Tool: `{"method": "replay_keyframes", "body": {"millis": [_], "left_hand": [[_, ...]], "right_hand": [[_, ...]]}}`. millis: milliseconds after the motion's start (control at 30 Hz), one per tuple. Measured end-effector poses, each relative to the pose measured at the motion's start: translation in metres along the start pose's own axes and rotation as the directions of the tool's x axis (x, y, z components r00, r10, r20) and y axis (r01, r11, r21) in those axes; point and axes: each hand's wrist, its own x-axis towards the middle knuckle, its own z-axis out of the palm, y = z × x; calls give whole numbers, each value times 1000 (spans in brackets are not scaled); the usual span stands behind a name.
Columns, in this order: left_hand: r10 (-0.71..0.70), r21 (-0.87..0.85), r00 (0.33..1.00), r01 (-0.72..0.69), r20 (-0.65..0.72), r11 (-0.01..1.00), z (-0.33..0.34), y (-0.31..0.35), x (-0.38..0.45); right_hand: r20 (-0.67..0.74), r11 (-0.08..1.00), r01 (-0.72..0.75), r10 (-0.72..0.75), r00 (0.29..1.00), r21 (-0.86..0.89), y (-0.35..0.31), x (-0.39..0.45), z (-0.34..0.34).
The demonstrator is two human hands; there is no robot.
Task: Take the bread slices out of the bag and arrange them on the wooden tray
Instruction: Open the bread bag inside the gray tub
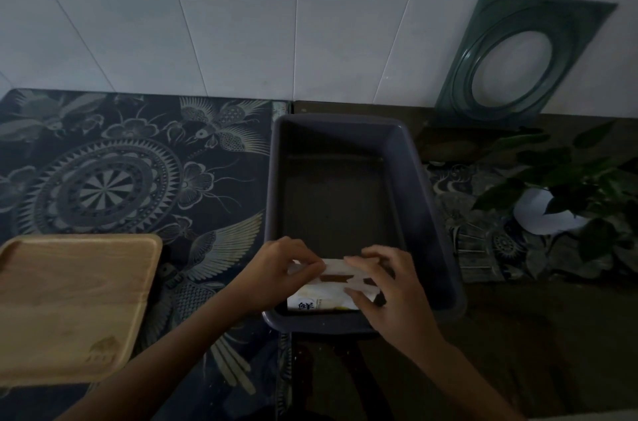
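Observation:
A white bread bag with dark print lies at the near end of a dark grey plastic tub. My left hand pinches the bag's top left edge. My right hand grips its top right edge and covers that side. The bread inside is hidden by the wrapper. A light wooden tray sits bare on the left, well apart from the tub.
A dark patterned mat covers the counter under the tray. A green square frame with a round hole leans on the white tiled wall. A leafy plant in a white pot stands at the right.

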Motion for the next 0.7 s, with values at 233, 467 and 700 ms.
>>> {"method": "replay_keyframes", "body": {"millis": [233,467,700], "left_hand": [[6,-9,1000,-6,-4,1000,-2,0,7],[32,44,999,-32,-8,999,-8,1,20],[101,75,995,-100,-22,992,-16,2,32]], "right_hand": [[-52,997,51,-54,997,-58,-16,1,8],[-119,980,105,-126,985,-168,-26,-2,11],[-15,958,223,-229,973,-179,-28,-20,0]]}}
